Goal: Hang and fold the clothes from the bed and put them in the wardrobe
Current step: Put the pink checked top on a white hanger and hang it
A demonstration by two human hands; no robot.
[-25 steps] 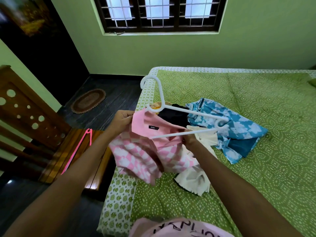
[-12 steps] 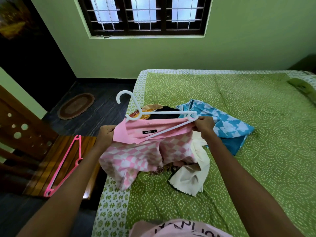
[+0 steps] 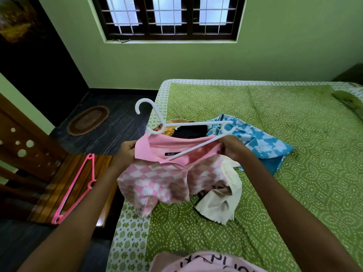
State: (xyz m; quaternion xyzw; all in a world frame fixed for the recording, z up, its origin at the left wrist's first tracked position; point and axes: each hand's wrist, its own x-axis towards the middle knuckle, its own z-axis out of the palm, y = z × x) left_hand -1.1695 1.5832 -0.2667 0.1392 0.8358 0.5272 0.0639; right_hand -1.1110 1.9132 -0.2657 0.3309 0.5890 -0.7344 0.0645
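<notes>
A pink checked shirt (image 3: pixel 157 179) with a plain pink collar hangs above the bed (image 3: pixel 284 173), a white plastic hanger (image 3: pixel 188 124) partly inside its neck. Blue floral (image 3: pixel 261 144), black (image 3: pixel 192 131) and cream (image 3: pixel 222 201) garments lie heaped on the bed.

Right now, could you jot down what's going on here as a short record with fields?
Activity: fitting a pink checked shirt onto a white hanger
Left hand: grips the shirt's collar
Right hand: holds the shirt's other shoulder at the hanger's end
Hanger: one arm inside the neck opening, hook free
Still on bed: blue floral garment, cream cloth, black garment
Spare: pink hanger on wooden chair
</notes>
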